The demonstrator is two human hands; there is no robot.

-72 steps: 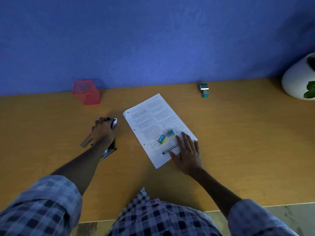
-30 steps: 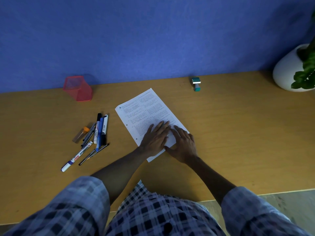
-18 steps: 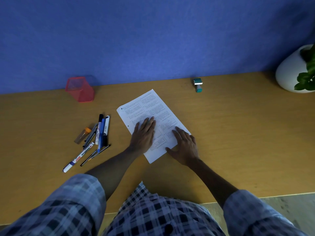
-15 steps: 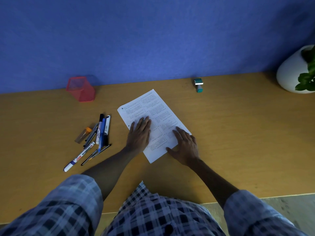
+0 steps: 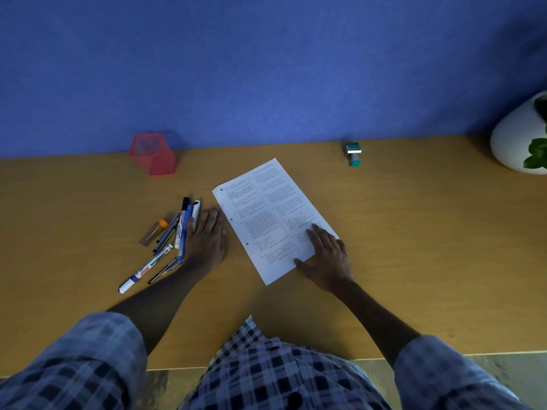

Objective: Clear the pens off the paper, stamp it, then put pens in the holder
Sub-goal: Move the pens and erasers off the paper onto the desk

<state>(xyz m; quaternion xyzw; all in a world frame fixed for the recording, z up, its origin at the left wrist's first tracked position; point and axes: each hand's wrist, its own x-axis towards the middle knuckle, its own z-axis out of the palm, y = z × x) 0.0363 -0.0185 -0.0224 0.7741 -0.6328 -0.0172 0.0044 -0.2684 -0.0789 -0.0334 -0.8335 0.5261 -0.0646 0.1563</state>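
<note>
Now the paper (image 5: 270,220) lies bare at frame centre, tilted, its lower right corner pinned under the right hand (image 5: 327,258), fingers spread flat and grasping nothing. Left hand (image 5: 205,241) rests palm-down on the desk (image 5: 414,247) just left of the sheet, fingers released, its edge touching the pens (image 5: 174,235), which lie in a loose pile at centre left. Stamp (image 5: 353,154) stands well apart at upper right, near the wall; holder (image 5: 154,155) at upper left, upright.

Judged handling: stamp small, rigid, light; best pinched by its narrow upper body and pressed straight down. Paper thin and likely to slide on the smooth wood, so the pinning hand should stay. Pens are round and may roll; gather several by mid-barrel.
</note>
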